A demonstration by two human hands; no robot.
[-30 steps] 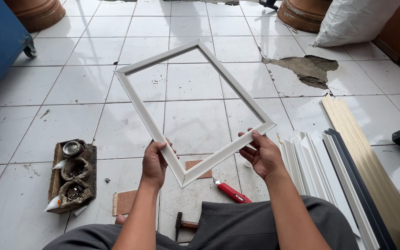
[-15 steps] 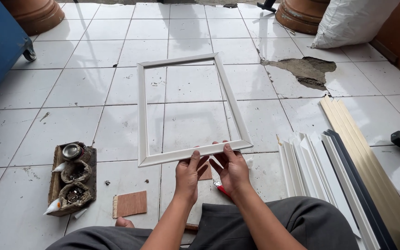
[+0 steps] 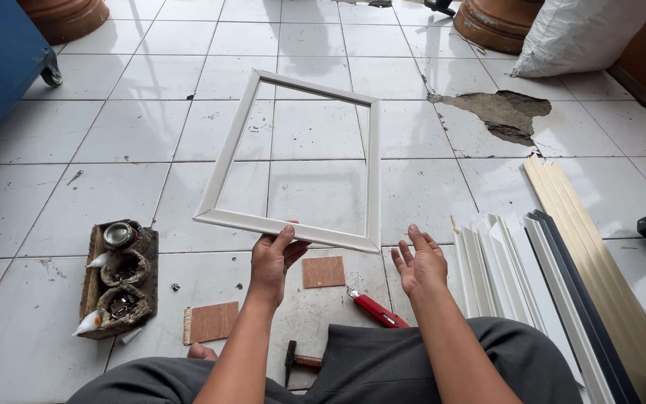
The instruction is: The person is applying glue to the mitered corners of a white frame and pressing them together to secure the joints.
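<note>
The left hand (image 3: 274, 258) gripped the near rail of the white rectangular moulded frame (image 3: 227, 160), holding it tilted above the white tiled floor (image 3: 114, 127), seemingly for inspection. The right hand (image 3: 422, 263) hovered just beside its near-right corner, fingers spread and holding nothing.

The picture frame (image 3: 293, 150) was plain white against the pale grey-white floor tiles (image 3: 114, 135), which were crossed with dark grout lines. Two small boards (image 3: 324, 271) were reddish brown, and the cutter (image 3: 377, 309) bright red. The moulding strips (image 3: 532, 277) ran white, dark grey and cream. The trousers (image 3: 383, 366) were charcoal grey.
</note>
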